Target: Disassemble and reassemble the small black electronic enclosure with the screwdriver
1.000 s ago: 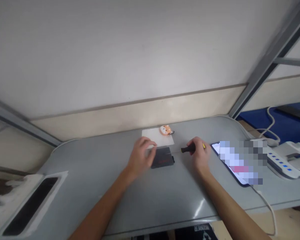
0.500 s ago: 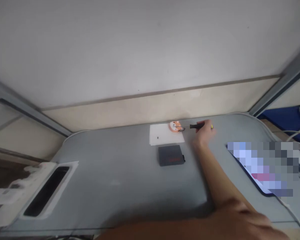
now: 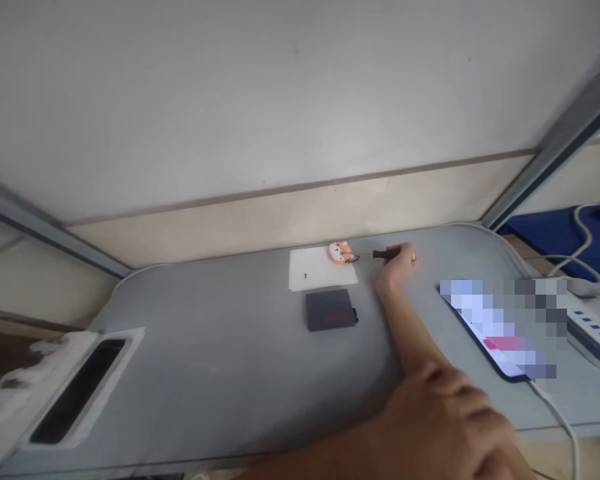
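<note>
My right hand is closed around the black handle of a screwdriver; a yellow end shows behind the fingers. Its thin blade points left and overlaps a round orange-and-white animal-face item with a dark loop. Whether the tip touches it, I cannot tell. That item lies on the back right part of some white paper. Low in the picture, my left hand lies across my right forearm, fingers bent over it. A tiny dark piece sits on the paper.
In front of the paper lies a dark grey flat case. A blurred-out phone-like device with a white cable is at right, beside a power strip. A white board with a black panel lies left. A wall closes off the back.
The view has shifted, so the tabletop things appear further left. My left hand has moved up along my right forearm and shows more fully. The screwdriver stays in my right hand.
</note>
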Demonstrator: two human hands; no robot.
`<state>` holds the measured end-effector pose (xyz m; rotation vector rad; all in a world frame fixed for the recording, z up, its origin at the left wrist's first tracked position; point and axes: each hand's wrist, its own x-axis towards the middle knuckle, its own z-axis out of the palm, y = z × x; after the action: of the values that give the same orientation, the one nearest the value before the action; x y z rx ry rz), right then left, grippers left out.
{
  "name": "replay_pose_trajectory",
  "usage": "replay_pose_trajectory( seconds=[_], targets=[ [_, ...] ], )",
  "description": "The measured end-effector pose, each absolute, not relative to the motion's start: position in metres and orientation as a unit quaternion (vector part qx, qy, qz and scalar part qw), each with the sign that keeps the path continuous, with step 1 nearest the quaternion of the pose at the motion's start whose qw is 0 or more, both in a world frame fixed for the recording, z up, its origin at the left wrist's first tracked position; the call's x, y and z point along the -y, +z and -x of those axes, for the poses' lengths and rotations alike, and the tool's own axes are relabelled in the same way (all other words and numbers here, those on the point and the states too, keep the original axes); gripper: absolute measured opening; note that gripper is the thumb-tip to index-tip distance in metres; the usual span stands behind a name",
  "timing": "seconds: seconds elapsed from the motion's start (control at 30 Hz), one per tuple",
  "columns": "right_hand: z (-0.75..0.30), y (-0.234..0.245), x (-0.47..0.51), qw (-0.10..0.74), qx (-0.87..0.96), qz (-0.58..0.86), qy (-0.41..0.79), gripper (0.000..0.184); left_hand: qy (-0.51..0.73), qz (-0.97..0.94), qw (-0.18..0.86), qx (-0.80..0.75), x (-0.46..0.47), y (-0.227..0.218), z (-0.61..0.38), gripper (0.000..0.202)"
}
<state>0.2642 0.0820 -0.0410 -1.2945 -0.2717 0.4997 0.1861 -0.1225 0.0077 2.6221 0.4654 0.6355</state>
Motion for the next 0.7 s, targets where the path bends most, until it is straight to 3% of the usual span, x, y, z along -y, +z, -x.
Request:
replay_pose_trajectory(
  seconds=[0.2, 0.43, 0.7],
  targets=[
    [-0.262, -0.041, -0.083, 0.757, 0.117, 0.592, 0.249, 0.026, 0.227, -0.871, 0.270, -0.341, 0.114, 0.013, -0.193, 0.006],
    [-0.262, -0.039, -0.082, 0.747, 0.135, 0.598, 0.259, 0.029, 0.207, -0.894, 0.336, -0.211, 0.159, 0.008, -0.198, 0.009],
    [-0.262, -0.043, -0.083, 0.741, 0.150, 0.603, 0.255, 0.029, 0.234, -0.900, 0.230, -0.288, 0.130, 0.010, -0.198, 0.008]
  ],
)
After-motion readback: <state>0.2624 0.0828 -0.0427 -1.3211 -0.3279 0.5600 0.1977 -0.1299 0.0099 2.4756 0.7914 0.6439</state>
